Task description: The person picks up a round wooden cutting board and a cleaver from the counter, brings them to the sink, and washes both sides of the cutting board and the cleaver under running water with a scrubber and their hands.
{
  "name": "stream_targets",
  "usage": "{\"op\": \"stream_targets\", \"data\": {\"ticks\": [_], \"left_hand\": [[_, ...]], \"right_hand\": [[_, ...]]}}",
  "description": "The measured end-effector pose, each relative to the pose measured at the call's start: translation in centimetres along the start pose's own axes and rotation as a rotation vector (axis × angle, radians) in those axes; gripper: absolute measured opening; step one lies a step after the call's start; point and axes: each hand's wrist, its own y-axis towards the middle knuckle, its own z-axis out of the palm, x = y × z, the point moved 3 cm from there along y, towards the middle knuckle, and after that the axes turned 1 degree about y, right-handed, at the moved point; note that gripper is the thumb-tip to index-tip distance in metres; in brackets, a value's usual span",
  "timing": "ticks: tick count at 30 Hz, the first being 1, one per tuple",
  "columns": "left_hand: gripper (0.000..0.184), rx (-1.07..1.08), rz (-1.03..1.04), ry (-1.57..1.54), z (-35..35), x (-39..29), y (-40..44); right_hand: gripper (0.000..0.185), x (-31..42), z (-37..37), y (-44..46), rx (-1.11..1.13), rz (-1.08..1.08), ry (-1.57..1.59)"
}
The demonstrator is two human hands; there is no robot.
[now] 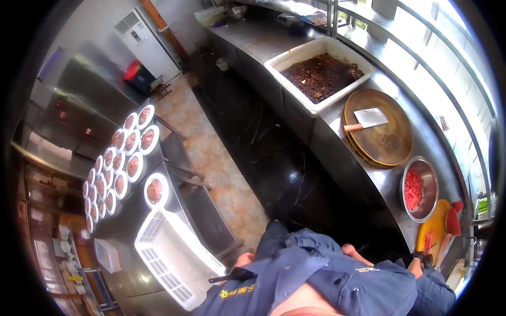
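Note:
My left hand (244,260) hangs low at the left side of my dark blue jacket, near the white plastic basket (182,258). Only part of it shows, and its fingers are mostly hidden. On the other side of my body, my right hand (357,254) is at waist height, touching no worktop; its fingers are too unclear to read. A dark slender object (232,276) lies across the jacket's left side. Beyond the basket, many white plates of sliced meat, one of them a nearer plate (156,191), stand on the steel table (182,203).
Along the right counter (387,181) are a white tub (316,108) of dark food, a round chopping block (395,139) with a cleaver (371,118), and a steel bowl (408,212) of red pieces. A co-worker's hand (416,267) is by a yellow board (436,224).

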Motion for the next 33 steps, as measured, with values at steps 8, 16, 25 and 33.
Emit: {"op": "stream_targets", "data": {"ticks": [8,16,25,33], "left_hand": [[0.055,-0.046,0.174,0.269,-34.4,-16.9,26.7],[0.056,0.249,0.237,0.126,-60.3,-37.8,54.0],[0.047,0.809,0.005,0.273,-80.8,-58.2,55.9],[0.036,0.507,-0.170,-0.054,-103.4,-54.6,75.7]], "right_hand": [[0.040,39.3,-16.3,8.0,-0.528,-0.323,0.030],[0.044,75.1,-41.9,11.0,-0.401,-0.408,0.033],[0.041,122.8,-69.1,15.2,-0.400,-0.865,-0.367],[0.041,155.9,-85.0,21.1,-0.692,-0.751,-0.364]]}}
